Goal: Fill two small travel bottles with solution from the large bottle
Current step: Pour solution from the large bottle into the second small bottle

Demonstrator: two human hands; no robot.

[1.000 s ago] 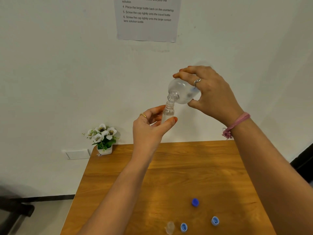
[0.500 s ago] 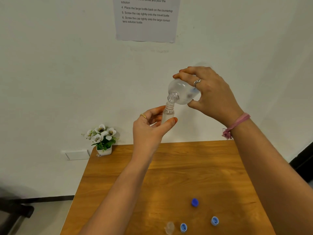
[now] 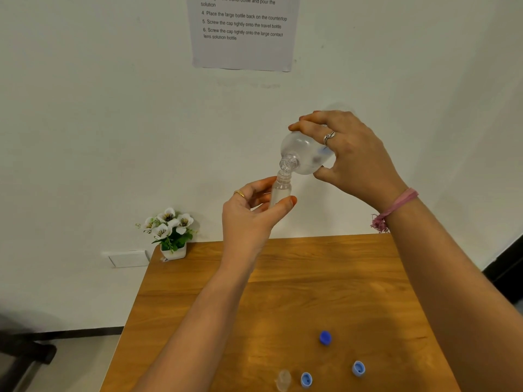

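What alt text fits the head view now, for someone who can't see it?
Above a wooden table, the right hand tips the large bottle, mouth at the neck of a travel bottle held in the left hand. On the table lie three blue caps and a second small bottle; a flower pot sits at the far corner.
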